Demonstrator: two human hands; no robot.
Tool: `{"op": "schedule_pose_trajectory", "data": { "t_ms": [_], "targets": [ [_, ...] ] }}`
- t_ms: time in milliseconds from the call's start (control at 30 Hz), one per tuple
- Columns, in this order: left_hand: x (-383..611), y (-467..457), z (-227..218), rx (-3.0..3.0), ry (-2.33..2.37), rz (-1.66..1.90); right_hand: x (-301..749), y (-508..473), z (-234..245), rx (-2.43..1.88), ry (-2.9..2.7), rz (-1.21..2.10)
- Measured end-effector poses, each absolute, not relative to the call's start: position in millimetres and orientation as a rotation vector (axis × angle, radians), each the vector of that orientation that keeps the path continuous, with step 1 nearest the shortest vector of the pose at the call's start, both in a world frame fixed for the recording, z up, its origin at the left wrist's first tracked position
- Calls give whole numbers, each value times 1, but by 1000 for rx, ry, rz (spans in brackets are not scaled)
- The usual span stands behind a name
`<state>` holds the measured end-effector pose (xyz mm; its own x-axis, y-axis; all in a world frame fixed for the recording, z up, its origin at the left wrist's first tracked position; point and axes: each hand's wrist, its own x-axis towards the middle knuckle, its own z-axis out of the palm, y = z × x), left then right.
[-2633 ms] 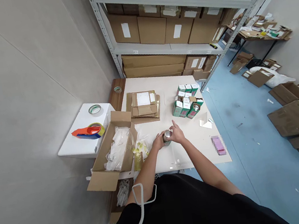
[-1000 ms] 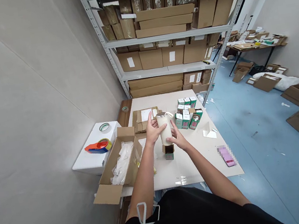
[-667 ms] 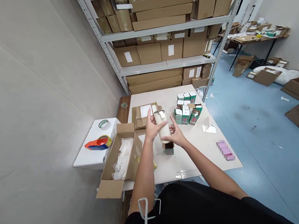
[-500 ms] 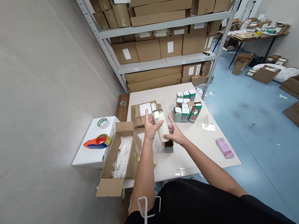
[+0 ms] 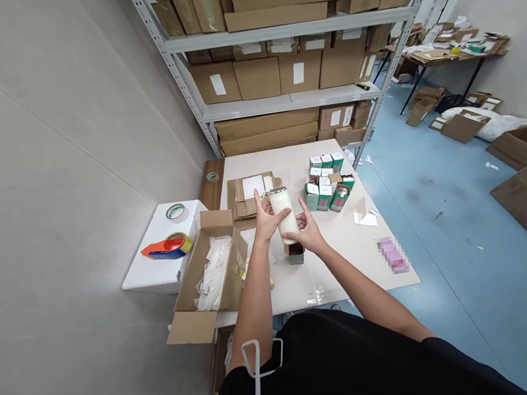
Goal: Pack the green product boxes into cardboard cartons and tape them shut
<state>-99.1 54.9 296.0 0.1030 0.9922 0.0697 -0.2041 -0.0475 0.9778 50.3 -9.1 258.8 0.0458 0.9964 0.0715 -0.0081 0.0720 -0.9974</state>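
A cream-white bottle (image 5: 284,214) with a silver cap is held upright above the white table (image 5: 323,268). My left hand (image 5: 265,219) grips its left side with the fingers pointing up. My right hand (image 5: 307,230) holds the bottle's lower end from the right. Directly below the bottle an open green carton (image 5: 296,253) stands on the table. A cluster of several more green-and-white cartons (image 5: 326,181) sits further back on the right.
An open cardboard box (image 5: 207,268) of plastic bags lies left of the table, beside a red tape dispenser (image 5: 166,246) on a white stand. Flat cardboard pieces (image 5: 249,194) lie behind the bottle. Shelves (image 5: 288,98) loaded with brown boxes stand behind; flattened boxes litter the blue floor.
The bottle has come up out of the green carton, which both hands gripped on the table 2.6 s ago. Over the last second it has sunk slightly and turned in my hands.
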Motion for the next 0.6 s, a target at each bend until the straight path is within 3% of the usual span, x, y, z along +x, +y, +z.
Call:
{"op": "schedule_pose_trajectory", "data": {
  "t_ms": [600],
  "targets": [
    [-116,59,302,1286,919,1201,52,-8,251,-1267,-1356,1034]
  ]
}}
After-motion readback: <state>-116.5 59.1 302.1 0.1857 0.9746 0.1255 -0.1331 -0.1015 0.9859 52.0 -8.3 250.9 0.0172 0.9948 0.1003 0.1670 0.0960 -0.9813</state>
